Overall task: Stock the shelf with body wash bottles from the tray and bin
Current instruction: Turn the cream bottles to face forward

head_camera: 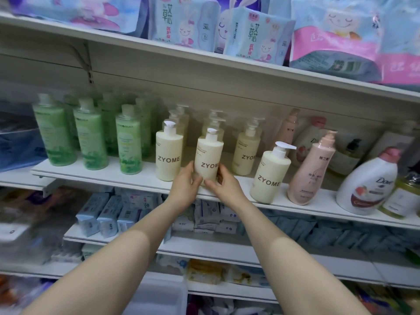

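- Now both my left hand (186, 185) and right hand (225, 185) curl fingers round the ZYOME bottle (209, 160) low on the shelf (136, 180).
- Rigid, smooth, likely heavy — hold the body, not the pump.

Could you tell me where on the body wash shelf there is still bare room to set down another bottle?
Both hands, left hand and right hand, hold a ZYOME bottle at the shelf edge. Bare board lies in front of the green bottles, and a narrower gap between the held bottle and the tilted ZYOME bottle. Past the pink bottle and Dove bottle it is crowded.
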The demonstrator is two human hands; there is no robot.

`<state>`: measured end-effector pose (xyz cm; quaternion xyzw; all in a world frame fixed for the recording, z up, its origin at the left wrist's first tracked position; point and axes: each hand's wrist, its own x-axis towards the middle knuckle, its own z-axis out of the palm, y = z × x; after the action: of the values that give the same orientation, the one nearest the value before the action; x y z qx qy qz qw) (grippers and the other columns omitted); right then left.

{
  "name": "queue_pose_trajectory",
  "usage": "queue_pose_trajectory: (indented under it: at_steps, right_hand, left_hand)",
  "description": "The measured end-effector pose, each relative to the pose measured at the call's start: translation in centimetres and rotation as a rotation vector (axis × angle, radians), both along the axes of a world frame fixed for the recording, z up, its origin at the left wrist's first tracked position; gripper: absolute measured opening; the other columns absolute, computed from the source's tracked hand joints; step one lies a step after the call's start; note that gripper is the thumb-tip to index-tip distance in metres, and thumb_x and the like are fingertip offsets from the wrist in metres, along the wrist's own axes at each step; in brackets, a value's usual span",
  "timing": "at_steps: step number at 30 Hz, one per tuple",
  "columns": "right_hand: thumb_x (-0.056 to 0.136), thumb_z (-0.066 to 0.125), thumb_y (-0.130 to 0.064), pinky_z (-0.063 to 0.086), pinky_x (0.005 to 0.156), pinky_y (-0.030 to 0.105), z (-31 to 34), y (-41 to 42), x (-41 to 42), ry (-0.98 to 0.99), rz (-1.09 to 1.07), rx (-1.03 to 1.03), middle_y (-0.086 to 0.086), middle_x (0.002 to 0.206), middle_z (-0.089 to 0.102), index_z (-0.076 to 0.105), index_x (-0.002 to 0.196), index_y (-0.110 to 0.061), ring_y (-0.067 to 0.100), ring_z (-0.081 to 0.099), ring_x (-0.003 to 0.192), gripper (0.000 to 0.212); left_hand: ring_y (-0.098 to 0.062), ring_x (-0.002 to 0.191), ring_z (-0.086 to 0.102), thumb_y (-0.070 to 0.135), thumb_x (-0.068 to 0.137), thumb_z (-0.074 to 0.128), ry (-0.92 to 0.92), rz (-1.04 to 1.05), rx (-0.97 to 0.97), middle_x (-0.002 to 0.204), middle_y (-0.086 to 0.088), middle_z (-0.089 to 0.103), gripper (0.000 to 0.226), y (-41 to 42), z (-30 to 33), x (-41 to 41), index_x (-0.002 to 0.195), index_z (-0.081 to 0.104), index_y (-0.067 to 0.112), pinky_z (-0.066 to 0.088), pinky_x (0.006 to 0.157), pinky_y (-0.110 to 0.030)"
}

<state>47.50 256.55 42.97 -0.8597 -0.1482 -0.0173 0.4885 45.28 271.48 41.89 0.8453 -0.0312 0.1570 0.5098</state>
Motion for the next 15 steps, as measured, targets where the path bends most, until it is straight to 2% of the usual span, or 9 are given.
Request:
queue_pose_trajectory:
  at_steps: [3,6,11,15]
  right_hand:
    - [0.091,0.067,-0.02,0.037,0.112,0.03,-0.4,-0.8,-2.0,-0.067,-0.029,-0.012,-0.003,0.15,0.047,0.032,0.152,-0.025,0.013,0.045,0.136,0.071]
    - [0.093,0.065,-0.016,0.039,0.114,0.035,-0.9,-2.3,-3.9,-0.127,-0.121,-0.045,-0.003,0.15,0.048,0.039,0.15,-0.025,0.014,0.047,0.135,0.063]
    - [0.091,0.067,-0.013,0.053,0.092,0.028,-0.1,-5.9,-6.4,-0.314,-0.289,0.003,-0.006,0.122,0.063,0.059,0.128,-0.025,0.007,0.059,0.108,0.04]
    - [0.086,0.07,-0.013,0.054,0.073,0.031,0.7,-8.7,-6.8,-0.46,-0.414,0.043,-0.004,0.102,0.061,0.057,0.104,-0.025,0.012,0.058,0.085,0.026]
  left_hand:
    - [-0.021,0.126,0.047,0.016,0.091,0.062,-0.087,0.112,0.006,0.142,-0.005,0.044,0.056,-0.4,-0.9,-1.3,0.142,0.039,0.015,0.041,0.108,-0.041]
    - [-0.017,0.106,0.053,0.015,0.087,0.067,-0.171,0.209,-0.026,0.127,-0.002,0.044,0.045,-1.4,-1.3,-3.0,0.127,0.047,0.019,0.05,0.095,-0.038]
    - [-0.011,0.099,0.052,0.016,0.086,0.069,-0.193,0.108,-0.012,0.116,0.002,0.046,0.043,-4.5,-0.6,-4.4,0.125,0.05,0.02,0.051,0.09,-0.03]
    - [-0.009,0.103,0.054,0.019,0.084,0.073,-0.195,-0.027,-0.008,0.12,0.0,0.053,0.051,-7.6,0.6,-4.2,0.13,0.05,0.018,0.051,0.091,-0.028]
